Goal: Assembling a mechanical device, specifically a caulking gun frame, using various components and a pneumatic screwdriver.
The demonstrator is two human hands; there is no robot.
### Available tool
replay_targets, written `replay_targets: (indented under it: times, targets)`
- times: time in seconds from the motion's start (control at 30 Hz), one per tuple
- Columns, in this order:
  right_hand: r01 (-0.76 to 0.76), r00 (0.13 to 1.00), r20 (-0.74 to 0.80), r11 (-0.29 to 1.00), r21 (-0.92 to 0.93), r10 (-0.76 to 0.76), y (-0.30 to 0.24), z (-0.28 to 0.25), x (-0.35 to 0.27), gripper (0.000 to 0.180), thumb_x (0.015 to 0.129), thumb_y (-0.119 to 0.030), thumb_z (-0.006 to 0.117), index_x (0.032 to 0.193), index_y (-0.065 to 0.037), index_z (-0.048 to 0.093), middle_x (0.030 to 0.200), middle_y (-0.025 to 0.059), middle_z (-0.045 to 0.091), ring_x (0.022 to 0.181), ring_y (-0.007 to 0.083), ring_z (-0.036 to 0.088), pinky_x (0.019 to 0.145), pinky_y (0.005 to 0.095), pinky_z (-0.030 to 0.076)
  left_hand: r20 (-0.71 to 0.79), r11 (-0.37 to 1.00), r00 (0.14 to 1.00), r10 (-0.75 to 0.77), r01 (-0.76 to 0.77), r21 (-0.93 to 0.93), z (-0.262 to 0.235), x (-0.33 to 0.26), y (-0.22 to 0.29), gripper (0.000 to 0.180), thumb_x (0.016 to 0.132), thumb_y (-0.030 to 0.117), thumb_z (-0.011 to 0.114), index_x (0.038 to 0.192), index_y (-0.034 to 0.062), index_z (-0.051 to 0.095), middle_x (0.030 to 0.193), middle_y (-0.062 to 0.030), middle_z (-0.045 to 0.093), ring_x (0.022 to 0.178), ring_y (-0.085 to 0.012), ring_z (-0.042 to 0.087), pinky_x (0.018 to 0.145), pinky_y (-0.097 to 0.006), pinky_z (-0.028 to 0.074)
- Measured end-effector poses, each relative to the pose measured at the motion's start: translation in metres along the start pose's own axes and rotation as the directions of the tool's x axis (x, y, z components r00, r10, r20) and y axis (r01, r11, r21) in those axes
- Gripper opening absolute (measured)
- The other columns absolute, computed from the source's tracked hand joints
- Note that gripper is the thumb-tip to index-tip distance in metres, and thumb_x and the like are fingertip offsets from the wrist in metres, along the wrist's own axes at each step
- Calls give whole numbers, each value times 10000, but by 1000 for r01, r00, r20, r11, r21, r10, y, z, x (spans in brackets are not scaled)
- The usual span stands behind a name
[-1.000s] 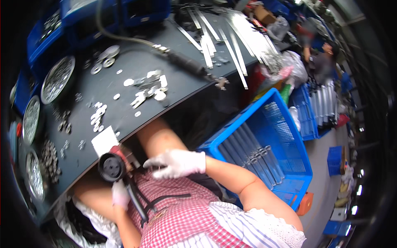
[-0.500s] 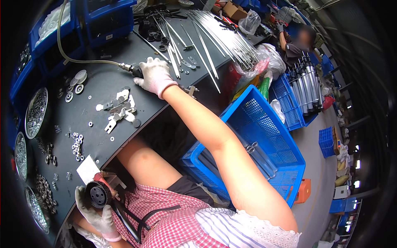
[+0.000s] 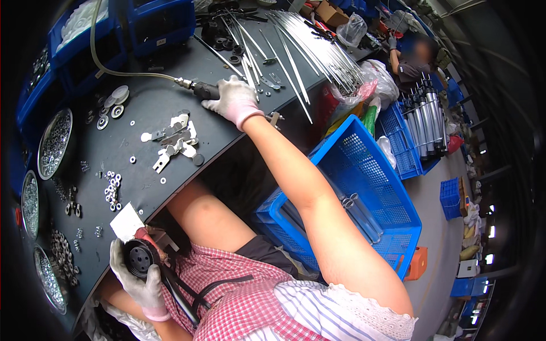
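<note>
My left hand (image 3: 136, 278), in a white glove, is closed around a black round cap with holes in its face (image 3: 139, 257), held at the near-left table edge. A dark tube (image 3: 177, 298) runs from behind the cap down across my apron. My right hand (image 3: 236, 102), gloved too, reaches across the table and grips a black air tool (image 3: 205, 90) joined to a clear hose (image 3: 136, 74). The tool's front end is hidden by the hand. Between the hands lie flat metal brackets (image 3: 176, 139) and a cluster of small nuts (image 3: 112, 190).
Metal bowls of small parts (image 3: 55, 145) line the table's left side, with blue bins (image 3: 162, 25) behind. Long metal rods (image 3: 310, 45) lie at the back right. A blue crate (image 3: 392, 210) holding tubes stands beside my leg. A co-worker (image 3: 412, 65) is farther off.
My right hand has shifted right, and more of the air tool's body shows. My left hand still holds the cap. The whole view has moved slightly.
</note>
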State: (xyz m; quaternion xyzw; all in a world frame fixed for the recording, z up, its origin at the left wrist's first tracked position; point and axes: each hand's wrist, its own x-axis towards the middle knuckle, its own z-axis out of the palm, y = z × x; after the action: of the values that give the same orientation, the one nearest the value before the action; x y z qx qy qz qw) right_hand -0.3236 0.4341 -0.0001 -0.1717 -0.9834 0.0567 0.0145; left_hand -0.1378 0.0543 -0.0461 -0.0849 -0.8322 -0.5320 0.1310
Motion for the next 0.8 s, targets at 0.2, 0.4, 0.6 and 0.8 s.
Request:
replay_targets:
  times: [0.2,0.4,0.6,0.8]
  targets:
    - [33,999,24,999,38,-34,5,0,-1,613,790,-571,683,1190,-110,626,1229,132,541,1150,284,588,918,426,516,-44,997,996,-81,80,-6,10,3,6,902,668,496,801,1346,0,471,1390,-174,423,1317,-302,417,1116,-418,310]
    - [72,997,-40,997,30,-71,10,5,1,604,805,-530,676,1245,-121,613,1175,162,565,1099,305,610,926,414,498,-62,996,995,-72,68,-64,17,2,-5,833,699,273,737,1399,-33,403,1383,-142,450,1282,-240,453,1098,-372,339]
    - [146,986,-95,988,56,-140,18,5,-1,521,804,-468,706,1153,-87,636,1150,171,585,1063,322,625,903,417,510,-72,971,994,-84,66,-232,25,-1,-12,775,703,190,736,1376,-14,411,1307,-97,479,1211,-205,488,1062,-344,378]
    - [119,981,-195,803,583,-4,6,-21,-54,498,863,-500,663,992,-19,683,749,77,623,767,155,575,728,345,483,-162,975,973,-167,139,-173,20,-14,-13,778,543,181,795,1252,15,521,1295,-183,493,1236,-330,484,1084,-421,353]
